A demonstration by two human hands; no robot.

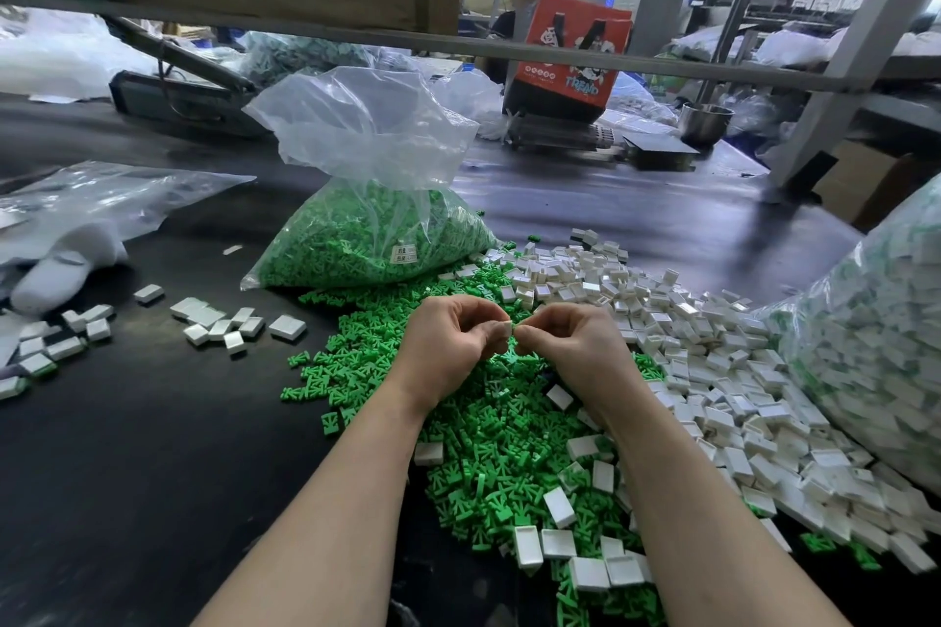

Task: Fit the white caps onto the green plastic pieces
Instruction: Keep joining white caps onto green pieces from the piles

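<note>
Pinching: both hands meet over the middle of the dark tabletop (127, 448). The left hand (448, 346) has its fingers curled round a small white cap (505, 328), and the right hand (570, 344) pinches in against it from the other side. Can't tell if a green piece is already between the fingers, it's too hidden.

Step in hand: looks like pressing one cap onto one piece, or about to.

Done so far: a scatter of finished-looking capped pieces (219, 323) toward the left edge, some showing green along one side. Not many, honestly.

Left to do: loads. A big heap of green plastic pieces (489, 453) right under the forearms, a bigger heap of white caps (713, 372) spreading to the right edge, plus an open bag of green pieces (366, 239) further back. I'd call it early days.

How they look: the green bits are small, flat and branched, a bit like little trees; the caps are shallow open-topped rectangles, glossy white.
</note>
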